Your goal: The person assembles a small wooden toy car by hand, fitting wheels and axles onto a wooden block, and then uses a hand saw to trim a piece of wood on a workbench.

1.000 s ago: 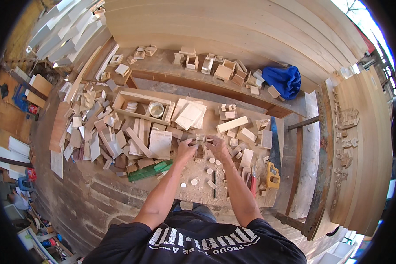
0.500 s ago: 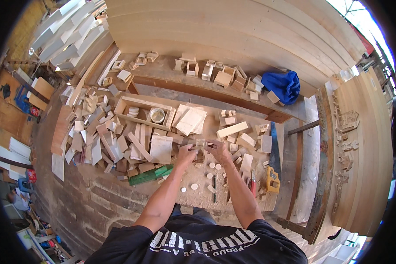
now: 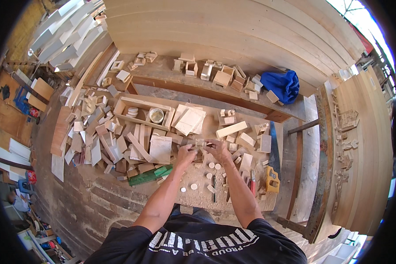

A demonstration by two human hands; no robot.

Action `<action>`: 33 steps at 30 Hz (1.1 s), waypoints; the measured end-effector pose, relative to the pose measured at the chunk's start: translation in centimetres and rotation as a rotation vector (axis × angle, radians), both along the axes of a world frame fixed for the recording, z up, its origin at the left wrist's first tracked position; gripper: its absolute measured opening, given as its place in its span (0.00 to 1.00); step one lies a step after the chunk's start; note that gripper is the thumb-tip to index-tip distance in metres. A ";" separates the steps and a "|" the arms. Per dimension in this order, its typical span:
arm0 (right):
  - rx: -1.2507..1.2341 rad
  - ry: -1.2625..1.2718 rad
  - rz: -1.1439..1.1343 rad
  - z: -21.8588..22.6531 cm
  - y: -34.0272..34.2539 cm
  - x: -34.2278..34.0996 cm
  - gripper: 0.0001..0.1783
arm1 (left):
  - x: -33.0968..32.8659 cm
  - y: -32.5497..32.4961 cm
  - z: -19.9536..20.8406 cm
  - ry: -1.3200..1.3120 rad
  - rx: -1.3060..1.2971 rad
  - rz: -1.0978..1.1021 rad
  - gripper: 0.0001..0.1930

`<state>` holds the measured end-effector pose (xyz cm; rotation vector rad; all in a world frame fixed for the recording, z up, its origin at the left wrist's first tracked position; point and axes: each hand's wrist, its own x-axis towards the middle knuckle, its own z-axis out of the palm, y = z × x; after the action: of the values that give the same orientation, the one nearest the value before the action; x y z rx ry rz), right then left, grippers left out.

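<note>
Both hands meet over the middle of the workbench, around a small pale wooden piece (image 3: 200,143). My left hand (image 3: 186,155) grips its left side with bent fingers. From the right, my right hand (image 3: 218,152) pinches the same piece between thumb and fingers. Its exact shape is partly covered by the fingertips. Several small round wooden discs (image 3: 194,186) lie on the dusty bench below the hands. A thin dark rod-like tool (image 3: 214,188) and a red-handled tool (image 3: 253,186) rest nearer me, by my right forearm.
Wood offcuts (image 3: 102,137) heap up on the left. A long wooden box (image 3: 132,104) holds a round tub (image 3: 156,115). A handsaw with a yellow handle (image 3: 273,179) lies at the right edge. Behind, a shelf (image 3: 171,81) carries small wooden assemblies and a blue cloth (image 3: 280,86).
</note>
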<state>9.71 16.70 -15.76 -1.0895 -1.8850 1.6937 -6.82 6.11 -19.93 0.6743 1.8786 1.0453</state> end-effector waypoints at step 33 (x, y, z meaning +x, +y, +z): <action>0.140 -0.258 -0.108 -0.7 0.3 4.3 0.20 | 3.2 0.0 6.2 0.818 0.188 -0.516 0.26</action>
<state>14.00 17.01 -16.50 -1.3804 -2.0220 1.3945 -3.59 6.09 -13.73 1.7910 2.0750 0.6415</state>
